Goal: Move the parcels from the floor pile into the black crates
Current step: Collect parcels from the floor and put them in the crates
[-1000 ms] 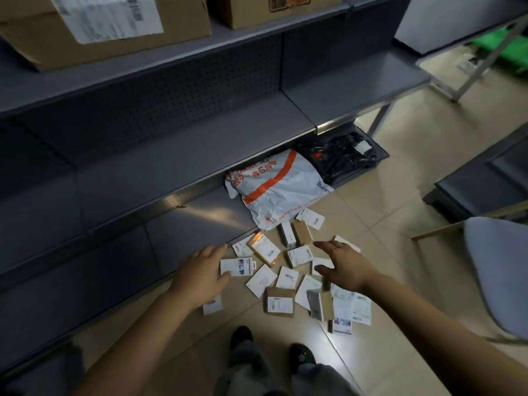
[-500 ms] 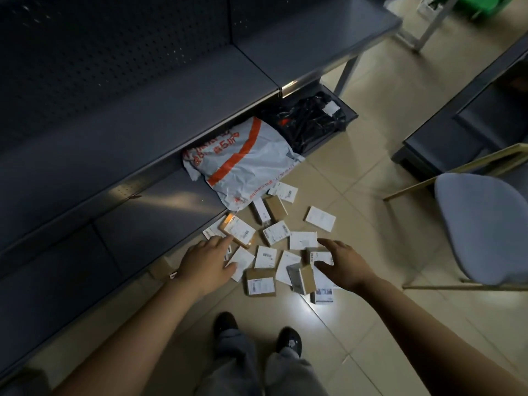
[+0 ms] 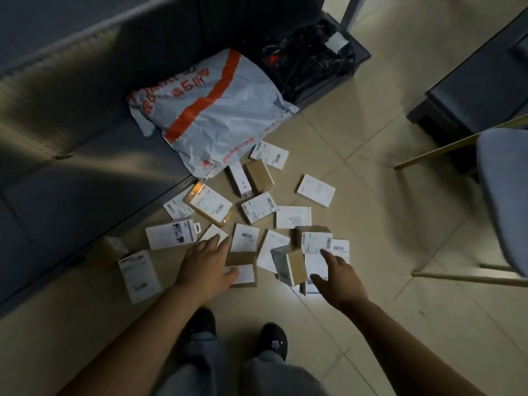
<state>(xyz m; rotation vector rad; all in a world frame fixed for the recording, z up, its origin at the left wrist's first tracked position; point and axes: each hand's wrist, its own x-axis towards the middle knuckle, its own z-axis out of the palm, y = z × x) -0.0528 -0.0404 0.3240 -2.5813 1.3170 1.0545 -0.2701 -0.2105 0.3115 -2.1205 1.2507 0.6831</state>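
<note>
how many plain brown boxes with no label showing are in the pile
2: one brown box just below the grey bag, another brown box by the right hand. Others may be hidden under labels.

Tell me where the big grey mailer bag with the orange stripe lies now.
The grey mailer bag lies at the pile's far end, half under the shelf, left of the black crate.
</note>
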